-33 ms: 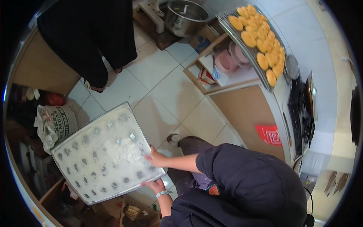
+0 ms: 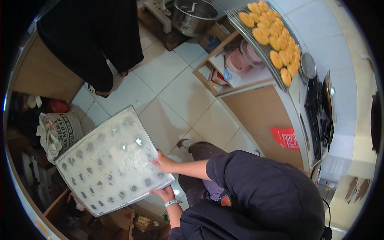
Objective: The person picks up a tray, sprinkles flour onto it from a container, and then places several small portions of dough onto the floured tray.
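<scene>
Change against the preceding picture: slight. The whole view drifts a little, and the upper corner of the baking tray (image 2: 106, 158) sits marginally higher in it; a small tilt of the head or of the tray would account for this, and I cannot tell which. Grip unchanged. Reading for the work in hand: a steady hold, neither side released.

Tray position: in front of the person, over the floor (image 2: 160, 114), tilted in view, its left edge beside the white sack (image 2: 60, 134). Right hand (image 2: 165, 163): fingers clamped over the tray's right edge, tips reaching onto the whitish surface. Left hand (image 2: 165, 195), below a wristband (image 2: 172, 203): fingers clamped on the edge near the lower right corner.

Hidden or unclear: the fingers under the rim; the tray's underside, and whether anything there bears its weight. Grey spots in rows mark the coating; whether bare metal or residue, cannot tell. Contents of the lower shelves (image 2: 56, 206) are dim and partly covered by the tray. The co-worker's dark clothing (image 2: 120, 28) is cut off at the top border; no hands of theirs show.
</scene>
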`<state>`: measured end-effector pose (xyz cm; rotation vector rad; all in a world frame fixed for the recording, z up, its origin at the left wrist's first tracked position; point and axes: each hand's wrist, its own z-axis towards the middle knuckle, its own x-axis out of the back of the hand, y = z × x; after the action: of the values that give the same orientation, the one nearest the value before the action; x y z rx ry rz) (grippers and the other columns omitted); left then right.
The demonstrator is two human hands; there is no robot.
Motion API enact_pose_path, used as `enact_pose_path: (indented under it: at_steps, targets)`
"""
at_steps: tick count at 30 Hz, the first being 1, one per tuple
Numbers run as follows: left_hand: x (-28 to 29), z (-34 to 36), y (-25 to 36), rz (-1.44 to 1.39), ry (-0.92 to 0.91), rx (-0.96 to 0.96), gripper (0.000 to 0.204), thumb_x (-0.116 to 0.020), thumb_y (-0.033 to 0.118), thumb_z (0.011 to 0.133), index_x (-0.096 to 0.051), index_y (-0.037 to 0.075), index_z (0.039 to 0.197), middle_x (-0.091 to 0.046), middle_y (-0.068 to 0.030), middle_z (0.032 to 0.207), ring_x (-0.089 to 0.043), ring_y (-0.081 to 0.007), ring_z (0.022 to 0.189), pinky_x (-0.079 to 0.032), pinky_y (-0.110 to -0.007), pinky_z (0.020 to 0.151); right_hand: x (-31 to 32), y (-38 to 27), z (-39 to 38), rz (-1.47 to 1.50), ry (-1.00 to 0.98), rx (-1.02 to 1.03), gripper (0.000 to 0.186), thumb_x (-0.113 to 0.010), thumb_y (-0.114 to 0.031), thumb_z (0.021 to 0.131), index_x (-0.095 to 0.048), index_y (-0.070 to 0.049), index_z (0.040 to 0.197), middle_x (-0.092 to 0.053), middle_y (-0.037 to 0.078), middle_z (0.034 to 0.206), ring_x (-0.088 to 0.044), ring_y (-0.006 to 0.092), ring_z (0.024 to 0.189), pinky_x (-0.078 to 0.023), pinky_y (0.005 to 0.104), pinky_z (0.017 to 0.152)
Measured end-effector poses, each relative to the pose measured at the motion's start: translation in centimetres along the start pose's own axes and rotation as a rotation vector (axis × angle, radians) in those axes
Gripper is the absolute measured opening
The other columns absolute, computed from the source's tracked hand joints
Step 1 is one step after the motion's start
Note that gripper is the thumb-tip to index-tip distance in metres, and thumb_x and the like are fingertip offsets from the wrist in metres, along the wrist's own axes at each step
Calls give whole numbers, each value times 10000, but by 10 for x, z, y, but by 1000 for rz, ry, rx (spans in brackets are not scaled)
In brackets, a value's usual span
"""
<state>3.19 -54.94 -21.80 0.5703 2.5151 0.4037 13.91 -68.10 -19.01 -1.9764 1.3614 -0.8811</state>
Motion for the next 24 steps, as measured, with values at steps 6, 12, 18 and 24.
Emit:
enact_pose_path:
  at_steps: [6, 12, 18, 24]
  targets:
    - [-10, 9, 57, 240, -16, 188, 792, -249, 678, 902, -302, 87, 1428, -352, -123, 1448, -386, -317, 1285, -313, -528, 1084, 19, 1, 30, -65, 223, 128, 673, -522, -387, 931, -232, 27, 1374, -472, 315, 1268, -526, 438, 1124, -454, 446, 909]
    - [23, 24, 125, 407, 33, 177, 757, -308, 625, 925, -248, 72, 1438, -272, -136, 1488, -364, -352, 1311, -261, -568, 1096, 44, 112, -31, 191, 520, -19, 431, -589, -398, 901, -565, -36, 1135, -614, 165, 1089, -616, 252, 920, -489, 362, 795]
    - [32, 20, 148, 652, 64, 184, 824, -275, 726, 873, -250, 135, 1447, -340, -77, 1476, -391, -327, 1306, -251, -527, 1083, 157, 312, -216, 81, 1232, -639, 171, -621, -196, 830, -639, -26, 838, -660, 182, 800, -636, 324, 753, -496, 441, 684]
    - [48, 2, 107, 768, 139, 183, 814, -275, 685, 903, -160, 126, 1484, -358, -71, 1467, -393, -295, 1305, -280, -503, 1054, 314, 388, -398, -6, 1924, -652, 302, -602, -123, 783, -601, -32, 1072, -641, 181, 989, -608, 322, 938, -477, 399, 820]
